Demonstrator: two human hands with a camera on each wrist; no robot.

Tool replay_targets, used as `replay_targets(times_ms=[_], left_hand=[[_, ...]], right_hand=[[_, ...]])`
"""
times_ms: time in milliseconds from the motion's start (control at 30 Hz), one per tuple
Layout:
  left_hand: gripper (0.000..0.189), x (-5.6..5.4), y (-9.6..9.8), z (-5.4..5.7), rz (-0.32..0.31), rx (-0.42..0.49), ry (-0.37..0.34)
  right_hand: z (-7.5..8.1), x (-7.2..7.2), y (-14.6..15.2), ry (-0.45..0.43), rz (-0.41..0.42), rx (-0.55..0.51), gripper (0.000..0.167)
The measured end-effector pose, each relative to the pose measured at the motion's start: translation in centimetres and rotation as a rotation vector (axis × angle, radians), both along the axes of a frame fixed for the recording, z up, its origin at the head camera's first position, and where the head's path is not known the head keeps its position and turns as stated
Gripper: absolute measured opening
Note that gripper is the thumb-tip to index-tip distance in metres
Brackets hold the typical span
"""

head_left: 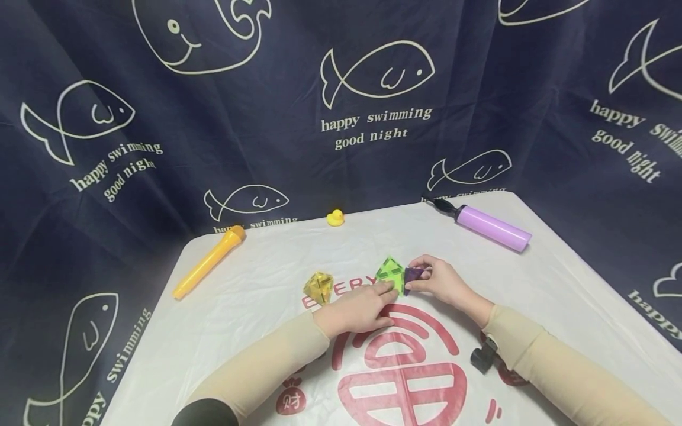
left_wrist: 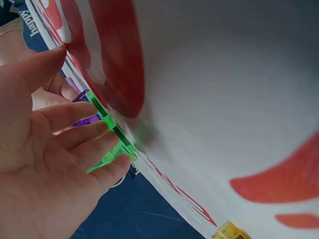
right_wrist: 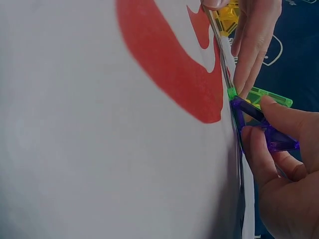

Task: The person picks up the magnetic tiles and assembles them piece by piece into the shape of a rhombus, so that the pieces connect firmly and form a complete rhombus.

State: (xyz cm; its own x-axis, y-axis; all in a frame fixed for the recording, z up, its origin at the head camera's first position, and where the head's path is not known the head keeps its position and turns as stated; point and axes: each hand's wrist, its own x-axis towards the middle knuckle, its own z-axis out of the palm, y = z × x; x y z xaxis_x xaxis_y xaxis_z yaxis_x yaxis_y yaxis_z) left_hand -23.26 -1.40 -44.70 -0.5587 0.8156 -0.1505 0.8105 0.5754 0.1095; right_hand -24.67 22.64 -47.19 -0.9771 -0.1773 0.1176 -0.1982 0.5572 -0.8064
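Note:
My right hand (head_left: 444, 283) pinches a translucent purple tile piece (head_left: 411, 280) between thumb and fingers. Directly left of it lies a translucent green tile piece (head_left: 390, 267), part of which stands up from the table in both wrist views. Fairly straight fingers of my left hand (head_left: 359, 309) rest on the near side of the green piece. In the right wrist view, the purple piece (right_wrist: 282, 141) meets the end of the green one (right_wrist: 274, 97), and it has raised sides. A yellow translucent faceted shape (head_left: 318, 287) sits just beyond my left wrist.
The white table cover (head_left: 277, 254) carries red print. An orange toy microphone (head_left: 209, 263) lies at the back left, a yellow rubber duck (head_left: 335, 218) at the back edge, and a purple hand pump (head_left: 492, 227) at the back right. Behind hangs a dark blue fish-print curtain (head_left: 298, 160).

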Motion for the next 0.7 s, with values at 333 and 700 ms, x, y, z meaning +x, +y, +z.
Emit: replay_targets(times_ms=[333,700], left_hand=[[0.063,-0.1,0.0,-0.2,-0.001,0.000,0.011],[0.063,-0.2,0.0,-0.2,-0.015,-0.014,0.032]], right_hand=[[0.1,-0.5,-0.6,0.029,0.061,-0.023,0.059],[0.3,-0.9,-1.6,0.030,0.098,-0.033,0.058]])
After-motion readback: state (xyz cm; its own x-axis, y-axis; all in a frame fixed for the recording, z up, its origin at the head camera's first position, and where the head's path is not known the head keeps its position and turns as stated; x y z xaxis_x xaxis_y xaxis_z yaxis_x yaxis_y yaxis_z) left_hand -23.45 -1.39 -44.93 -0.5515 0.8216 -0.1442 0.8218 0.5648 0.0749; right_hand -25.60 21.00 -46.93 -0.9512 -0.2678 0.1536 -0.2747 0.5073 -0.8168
